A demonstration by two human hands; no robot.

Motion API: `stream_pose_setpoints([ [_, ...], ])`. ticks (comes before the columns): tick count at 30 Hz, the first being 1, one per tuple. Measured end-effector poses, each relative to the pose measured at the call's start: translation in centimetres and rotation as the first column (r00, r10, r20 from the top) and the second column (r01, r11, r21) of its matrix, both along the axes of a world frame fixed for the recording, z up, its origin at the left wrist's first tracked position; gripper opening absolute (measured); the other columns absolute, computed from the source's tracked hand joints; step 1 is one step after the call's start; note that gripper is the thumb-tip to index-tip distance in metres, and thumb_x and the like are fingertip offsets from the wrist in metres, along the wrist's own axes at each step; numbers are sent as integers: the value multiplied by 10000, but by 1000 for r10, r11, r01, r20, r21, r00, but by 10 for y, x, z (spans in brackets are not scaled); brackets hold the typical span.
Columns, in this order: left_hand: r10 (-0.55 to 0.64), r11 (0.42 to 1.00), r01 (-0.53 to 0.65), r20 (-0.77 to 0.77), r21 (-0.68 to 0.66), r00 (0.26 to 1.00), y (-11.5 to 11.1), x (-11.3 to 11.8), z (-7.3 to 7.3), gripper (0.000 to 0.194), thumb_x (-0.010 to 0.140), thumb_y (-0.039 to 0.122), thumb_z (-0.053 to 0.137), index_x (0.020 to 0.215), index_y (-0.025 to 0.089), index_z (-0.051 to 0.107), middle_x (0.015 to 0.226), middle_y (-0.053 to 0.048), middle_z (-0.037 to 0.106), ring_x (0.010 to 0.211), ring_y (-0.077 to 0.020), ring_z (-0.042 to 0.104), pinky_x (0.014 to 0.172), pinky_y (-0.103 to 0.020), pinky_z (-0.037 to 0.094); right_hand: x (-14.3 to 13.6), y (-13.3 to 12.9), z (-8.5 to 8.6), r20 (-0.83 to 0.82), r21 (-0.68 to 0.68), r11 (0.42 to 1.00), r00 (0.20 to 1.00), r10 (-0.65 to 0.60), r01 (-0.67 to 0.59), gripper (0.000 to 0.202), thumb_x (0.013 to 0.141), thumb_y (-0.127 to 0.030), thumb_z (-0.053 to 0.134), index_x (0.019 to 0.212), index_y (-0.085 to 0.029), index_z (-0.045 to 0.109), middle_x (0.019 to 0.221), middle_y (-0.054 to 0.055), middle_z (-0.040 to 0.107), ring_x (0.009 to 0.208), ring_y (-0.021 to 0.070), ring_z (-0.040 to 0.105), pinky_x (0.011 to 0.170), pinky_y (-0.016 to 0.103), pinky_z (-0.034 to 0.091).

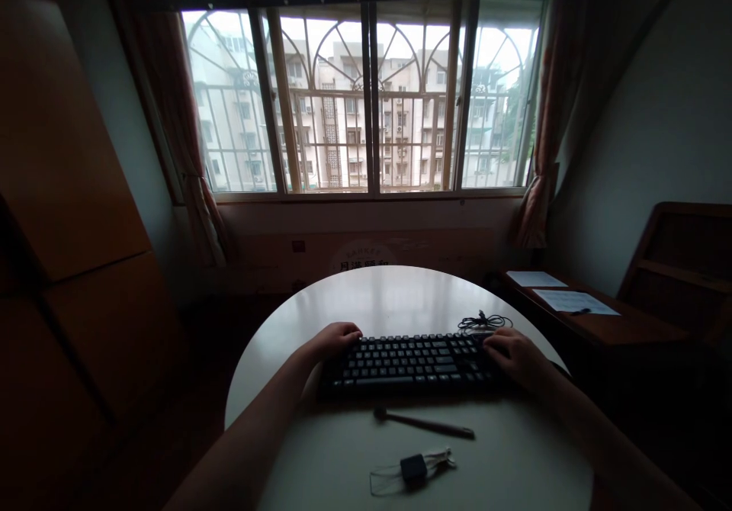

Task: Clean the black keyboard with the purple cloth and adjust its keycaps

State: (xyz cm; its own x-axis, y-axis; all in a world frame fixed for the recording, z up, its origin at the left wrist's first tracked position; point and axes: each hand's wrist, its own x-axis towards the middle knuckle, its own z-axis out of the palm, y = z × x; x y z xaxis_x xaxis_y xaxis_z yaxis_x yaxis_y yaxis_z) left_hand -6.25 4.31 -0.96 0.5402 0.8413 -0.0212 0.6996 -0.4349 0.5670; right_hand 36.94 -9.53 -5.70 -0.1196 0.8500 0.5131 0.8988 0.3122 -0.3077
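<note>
A black keyboard (409,362) lies flat on the white round table (366,297), its keys facing up. My left hand (336,339) is closed around its left end, with the thumb near the top corner. At the opposite end, my right hand (512,352) grips the right side, fingers bent over the edge. Just behind that hand sits a coiled black cable (485,321). In front of the keyboard rests a slim stick with a dark round head (426,423). Nearer to me is a small dark block with wire loops (413,468), which looks like a keycap puller.
To the right, a low wooden table (646,328) holds papers (576,302) and a pen (581,312). A wooden chair (680,259) is beyond it. A tall wooden cabinet (62,145) stands on the left. Ahead is a barred window (371,107) with tied curtains (546,137).
</note>
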Motion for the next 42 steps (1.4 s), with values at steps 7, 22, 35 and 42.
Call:
stream_pose_setpoints([
  [7,-18,1000,18,15,16,1000,2,0,-3,405,841,451,464,1003,168,703,1009,-64,712,943,-236,636,810,-295,463,0,4,-10,9,104,994,999,-35,34,201,836,-370,603,894,-271,767,1286,84,604,1206,343,510,1018,537,397],
  [22,-10,1000,10,15,13,1000,4,-1,-4,401,838,461,470,1000,179,705,1024,-61,711,957,-240,630,807,-295,461,-5,5,-8,35,-72,996,998,60,-57,312,918,-466,484,921,-262,721,1469,54,469,1385,343,346,1097,572,306],
  [35,-12,1000,12,22,-5,1000,3,-2,-3,390,839,444,473,1007,176,700,1027,-58,708,952,-228,631,803,-283,460,-6,1,-6,-58,-64,995,996,74,-77,283,899,-440,528,960,-243,722,1456,76,471,1347,340,402,1097,538,346],
  [42,-20,1000,20,16,10,1000,-1,-1,0,415,836,463,465,1009,169,701,1030,-68,705,964,-244,627,812,-298,464,-5,0,-6,-80,-48,996,994,77,-81,253,860,-385,586,947,-227,762,1420,86,506,1349,336,395,1117,541,318],
])
